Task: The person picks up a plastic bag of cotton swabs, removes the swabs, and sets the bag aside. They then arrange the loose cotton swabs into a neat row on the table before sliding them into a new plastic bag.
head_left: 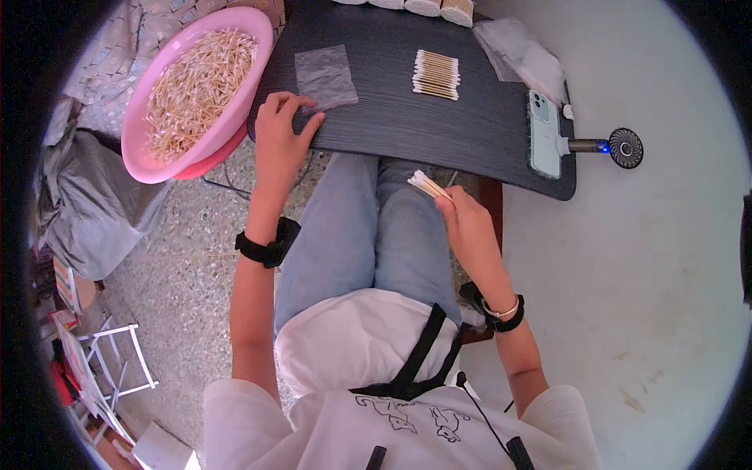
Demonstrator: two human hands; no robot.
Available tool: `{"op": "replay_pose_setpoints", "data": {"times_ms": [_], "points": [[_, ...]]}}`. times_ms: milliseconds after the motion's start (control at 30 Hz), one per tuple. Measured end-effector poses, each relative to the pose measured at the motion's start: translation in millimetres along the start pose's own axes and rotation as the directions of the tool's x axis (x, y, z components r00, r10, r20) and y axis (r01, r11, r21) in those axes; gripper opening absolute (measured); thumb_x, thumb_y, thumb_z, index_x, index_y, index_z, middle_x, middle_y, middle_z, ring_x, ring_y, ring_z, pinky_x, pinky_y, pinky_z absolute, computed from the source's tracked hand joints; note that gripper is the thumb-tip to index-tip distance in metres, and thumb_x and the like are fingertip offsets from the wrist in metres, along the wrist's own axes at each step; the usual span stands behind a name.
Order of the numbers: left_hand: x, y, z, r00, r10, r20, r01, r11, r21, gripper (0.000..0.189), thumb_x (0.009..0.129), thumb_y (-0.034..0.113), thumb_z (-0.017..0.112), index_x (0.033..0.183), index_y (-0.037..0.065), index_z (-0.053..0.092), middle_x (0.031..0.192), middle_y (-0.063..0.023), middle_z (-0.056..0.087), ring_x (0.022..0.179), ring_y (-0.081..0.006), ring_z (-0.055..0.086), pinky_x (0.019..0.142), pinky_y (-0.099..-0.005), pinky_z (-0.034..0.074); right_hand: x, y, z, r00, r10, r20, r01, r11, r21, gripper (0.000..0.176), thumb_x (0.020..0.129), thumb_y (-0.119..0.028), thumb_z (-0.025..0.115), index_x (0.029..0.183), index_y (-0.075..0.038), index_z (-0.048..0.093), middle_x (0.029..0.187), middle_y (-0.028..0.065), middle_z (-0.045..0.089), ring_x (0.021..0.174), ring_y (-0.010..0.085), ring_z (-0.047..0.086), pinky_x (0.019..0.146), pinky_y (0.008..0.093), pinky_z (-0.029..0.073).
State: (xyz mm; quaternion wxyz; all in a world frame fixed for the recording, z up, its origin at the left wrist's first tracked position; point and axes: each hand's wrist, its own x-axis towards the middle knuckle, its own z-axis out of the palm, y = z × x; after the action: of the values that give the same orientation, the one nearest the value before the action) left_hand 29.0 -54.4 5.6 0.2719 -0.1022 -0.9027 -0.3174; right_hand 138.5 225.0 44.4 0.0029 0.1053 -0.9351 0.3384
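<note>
My right hand (468, 223) is closed on a small bunch of cotton swabs (428, 185), held over my lap just off the table's front edge, white tips pointing up and left. My left hand (287, 129) rests at the table's left front edge with its fingers apart, fingertips at the lower edge of a clear plastic bag (326, 76). On the dark table (376, 117), a row of cotton swabs (435, 74) lies side by side. Many loose swabs fill a pink basin (265, 47) left of the table.
A phone (544, 133) and a small fan (625, 148) are at the table's right end. Plastic bags (523, 59) lie at the back right. Several bundled swabs (457, 11) stand along the far edge. A white wall (650, 274) runs along the right.
</note>
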Motion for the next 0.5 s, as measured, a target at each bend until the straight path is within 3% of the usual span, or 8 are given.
{"op": "replay_pose_setpoints", "data": {"times_ms": [100, 300, 400, 500], "points": [[2.4, -4.1, 2.2, 1.0, 0.024, 0.01, -0.023, 0.999, -0.047, 0.016, 0.076, 0.01, 0.07, 0.089, 0.003, 0.064, 0.089, -0.0106, 0.058, 0.089, -0.0295, 0.056, 0.079, -0.0387, 0.044, 1.5, -3.1, 0.3, 1.0, 0.013, 0.009, -0.013, 0.999, 0.036, 0.021, 0.096, -0.02, 0.051, 0.095, 0.0, 0.051, 0.081, 0.0232, 0.059, 0.076, 0.0423, 0.058, 0.064, 0.0471, 0.045], [3.9, 1.7, 4.7, 0.998, 0.041, 0.057, -0.039, 0.999, -0.034, 0.01, 0.08, 0.006, 0.064, 0.088, 0.001, 0.062, 0.086, -0.0125, 0.059, 0.087, -0.0304, 0.057, 0.077, -0.0378, 0.045, 6.0, -9.5, 1.6, 0.999, -0.029, -0.013, 0.03, 0.996, 0.081, 0.02, 0.096, -0.02, 0.051, 0.095, 0.0, 0.051, 0.081, 0.0228, 0.059, 0.075, 0.0422, 0.057, 0.063, 0.0468, 0.045], [2.4, 4.7, 6.4, 0.997, 0.076, 0.035, -0.075, 0.997, -0.019, 0.011, 0.083, 0.008, 0.065, 0.09, 0.001, 0.062, 0.084, -0.0121, 0.059, 0.08, -0.026, 0.058, 0.071, -0.0337, 0.046, 8.2, -10.0, 2.4, 0.999, -0.037, -0.013, 0.038, 0.996, 0.076, 0.019, 0.095, -0.019, 0.051, 0.095, 0.0, 0.051, 0.08, 0.0227, 0.059, 0.074, 0.0424, 0.057, 0.063, 0.0468, 0.044], [-3.4, 24.9, 5.5, 0.993, -0.082, 0.083, 0.098, 0.974, -0.206, 0.012, 0.085, 0.009, 0.064, 0.092, -0.001, 0.061, 0.082, -0.0124, 0.057, 0.073, -0.0263, 0.058, 0.066, -0.0326, 0.045, 9.0, -12.2, 2.0, 1.0, -0.024, -0.016, 0.025, 0.997, 0.076, 0.019, 0.096, -0.019, 0.051, 0.095, 0.0, 0.05, 0.079, 0.0227, 0.058, 0.073, 0.0426, 0.057, 0.062, 0.047, 0.044]]}}
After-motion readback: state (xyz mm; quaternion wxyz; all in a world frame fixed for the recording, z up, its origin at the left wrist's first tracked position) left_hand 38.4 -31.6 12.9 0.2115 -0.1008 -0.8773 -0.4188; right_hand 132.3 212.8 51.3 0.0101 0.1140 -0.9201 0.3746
